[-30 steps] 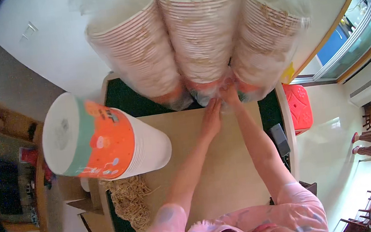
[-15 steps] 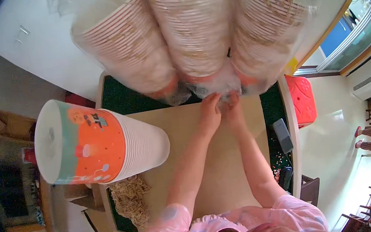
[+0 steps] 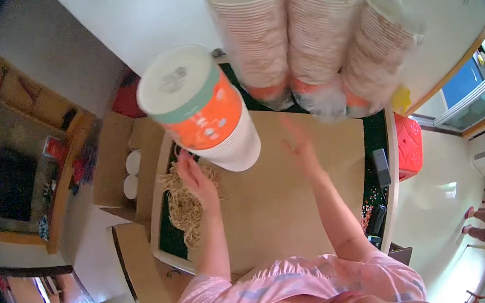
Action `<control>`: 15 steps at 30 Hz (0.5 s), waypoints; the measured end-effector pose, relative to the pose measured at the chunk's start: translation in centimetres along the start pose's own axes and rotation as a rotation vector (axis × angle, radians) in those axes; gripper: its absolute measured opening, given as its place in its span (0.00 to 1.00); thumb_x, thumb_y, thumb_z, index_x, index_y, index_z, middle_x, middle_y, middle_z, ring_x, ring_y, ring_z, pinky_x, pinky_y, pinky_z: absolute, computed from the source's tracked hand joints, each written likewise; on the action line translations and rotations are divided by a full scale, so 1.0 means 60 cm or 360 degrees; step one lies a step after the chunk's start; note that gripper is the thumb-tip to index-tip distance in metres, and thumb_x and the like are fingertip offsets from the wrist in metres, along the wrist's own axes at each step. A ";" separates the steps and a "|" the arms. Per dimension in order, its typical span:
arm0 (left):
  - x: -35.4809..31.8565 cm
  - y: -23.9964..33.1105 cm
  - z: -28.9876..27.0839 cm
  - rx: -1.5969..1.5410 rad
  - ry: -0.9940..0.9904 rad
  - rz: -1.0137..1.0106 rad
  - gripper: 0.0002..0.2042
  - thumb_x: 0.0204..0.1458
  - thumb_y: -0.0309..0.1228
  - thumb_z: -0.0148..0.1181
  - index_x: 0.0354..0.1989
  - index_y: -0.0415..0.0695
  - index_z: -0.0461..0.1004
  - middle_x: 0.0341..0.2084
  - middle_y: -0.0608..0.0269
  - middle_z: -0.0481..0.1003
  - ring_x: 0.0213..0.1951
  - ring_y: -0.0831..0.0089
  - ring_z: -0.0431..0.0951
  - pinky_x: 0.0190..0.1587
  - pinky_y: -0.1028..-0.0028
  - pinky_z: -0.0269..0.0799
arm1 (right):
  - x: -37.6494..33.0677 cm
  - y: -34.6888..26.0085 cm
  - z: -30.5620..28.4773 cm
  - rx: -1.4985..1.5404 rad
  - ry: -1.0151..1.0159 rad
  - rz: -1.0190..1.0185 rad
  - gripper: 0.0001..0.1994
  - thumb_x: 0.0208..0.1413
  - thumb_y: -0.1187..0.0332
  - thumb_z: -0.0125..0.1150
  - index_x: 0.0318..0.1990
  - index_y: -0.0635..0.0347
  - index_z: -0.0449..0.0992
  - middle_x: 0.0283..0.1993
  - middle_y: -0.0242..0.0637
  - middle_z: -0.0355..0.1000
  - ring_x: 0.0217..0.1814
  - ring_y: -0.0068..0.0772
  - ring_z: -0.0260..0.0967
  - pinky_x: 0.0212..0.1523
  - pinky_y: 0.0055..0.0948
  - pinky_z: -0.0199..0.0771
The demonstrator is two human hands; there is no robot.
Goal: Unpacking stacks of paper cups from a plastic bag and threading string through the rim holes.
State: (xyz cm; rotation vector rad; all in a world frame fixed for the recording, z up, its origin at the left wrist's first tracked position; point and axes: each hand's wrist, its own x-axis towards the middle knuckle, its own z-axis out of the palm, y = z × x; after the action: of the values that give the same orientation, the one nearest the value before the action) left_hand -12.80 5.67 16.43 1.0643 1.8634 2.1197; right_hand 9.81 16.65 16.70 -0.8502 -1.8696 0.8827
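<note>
A stack of nested paper cups (image 3: 205, 117), white with an orange and green printed outer cup, stands at the left of the tan board. My left hand (image 3: 196, 178) is beside its lower left side, fingers stretched upward; whether they touch the stack I cannot tell. My right hand (image 3: 298, 143), slightly smeared by motion, is apart from the stack, over the board, with fingers spread and nothing in them. At the far edge stand three bagged stacks of white cups, the left (image 3: 256, 41), the middle (image 3: 322, 32) and the right (image 3: 373, 53), in clear plastic.
A tangle of tan strings (image 3: 186, 210) lies on the table's left side. The tan board (image 3: 285, 207) covers most of the green tabletop. A grey device (image 3: 381, 168) lies along the right edge. Beyond are a red stool (image 3: 409, 146) and an open cardboard box (image 3: 114, 167) with white round items inside.
Both hands have left the middle bag's lower end; the left moved to the printed stack, the right drew back. With the view shifted, the bagged stacks appear farther right and smaller.
</note>
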 end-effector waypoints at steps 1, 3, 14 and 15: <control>0.043 0.022 0.004 -0.0097 0.0027 -0.0120 0.20 0.59 0.37 0.42 0.57 0.38 0.57 0.53 0.59 0.62 0.54 0.70 0.62 0.56 0.71 0.57 | 0.029 -0.035 0.014 0.0009 -0.0041 -0.0088 0.32 0.48 0.82 0.50 0.63 0.54 0.54 0.65 0.38 0.52 0.67 0.33 0.48 0.55 0.28 0.60; 0.101 0.051 0.002 -0.0357 -0.0095 -0.0384 0.25 0.60 0.43 0.40 0.59 0.38 0.55 0.56 0.58 0.60 0.57 0.69 0.59 0.58 0.71 0.54 | 0.065 -0.083 0.044 0.0010 -0.0099 -0.0197 0.34 0.48 0.83 0.50 0.64 0.53 0.51 0.67 0.36 0.49 0.67 0.32 0.46 0.53 0.26 0.62; 0.175 0.151 -0.002 0.0210 -0.0369 0.0109 0.25 0.59 0.43 0.39 0.60 0.42 0.56 0.57 0.47 0.59 0.60 0.53 0.56 0.60 0.68 0.49 | 0.102 -0.190 0.049 0.0401 -0.0140 -0.0153 0.38 0.47 0.87 0.45 0.66 0.52 0.43 0.67 0.36 0.47 0.67 0.30 0.46 0.53 0.21 0.57; 0.175 0.181 -0.010 0.0154 -0.0399 0.0153 0.24 0.59 0.44 0.38 0.58 0.41 0.58 0.56 0.47 0.60 0.59 0.52 0.57 0.60 0.66 0.49 | 0.108 -0.201 0.043 0.0395 -0.0140 -0.0193 0.38 0.47 0.87 0.46 0.66 0.52 0.43 0.67 0.38 0.49 0.66 0.31 0.48 0.56 0.22 0.56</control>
State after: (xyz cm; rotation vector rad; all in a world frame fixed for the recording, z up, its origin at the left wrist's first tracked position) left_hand -17.16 8.12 30.69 1.3949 1.8439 1.8553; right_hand 2.53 15.20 28.49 -0.5483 -1.8184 1.0638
